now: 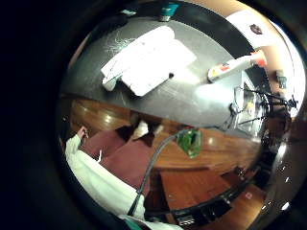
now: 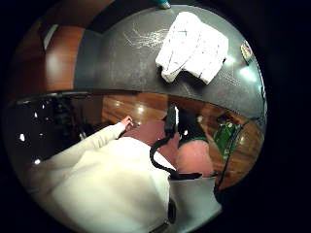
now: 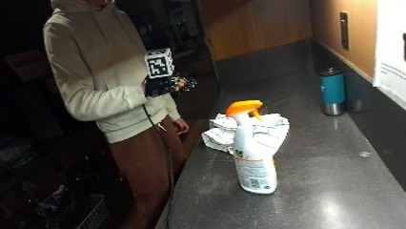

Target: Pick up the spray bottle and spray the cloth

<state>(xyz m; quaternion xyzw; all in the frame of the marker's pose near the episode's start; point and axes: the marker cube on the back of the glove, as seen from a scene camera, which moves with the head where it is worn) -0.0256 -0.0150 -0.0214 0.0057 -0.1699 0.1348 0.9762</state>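
A white spray bottle [image 3: 254, 157] with an orange trigger head stands upright on the dark grey counter [image 3: 329, 191], near its front edge. Just behind it lies a crumpled white cloth [image 3: 254, 130]. My gloved right hand [image 3: 166, 85] is raised at chest height, left of the counter and well away from both, with relaxed fingers that hold nothing. In the little finger side palm view the bottle [image 1: 235, 66] and the cloth [image 1: 146, 60] lie apart on the counter [image 1: 192, 96]. The thumb side palm view shows the cloth [image 2: 194, 46] too.
A teal tumbler [image 3: 331, 90] stands at the back of the counter by the wall, and its base shows at the palm view's edge [image 1: 169, 9]. A wooden floor [image 1: 192, 187] lies below the counter edge. The person's bare left hand [image 3: 181, 125] hangs beside the counter.
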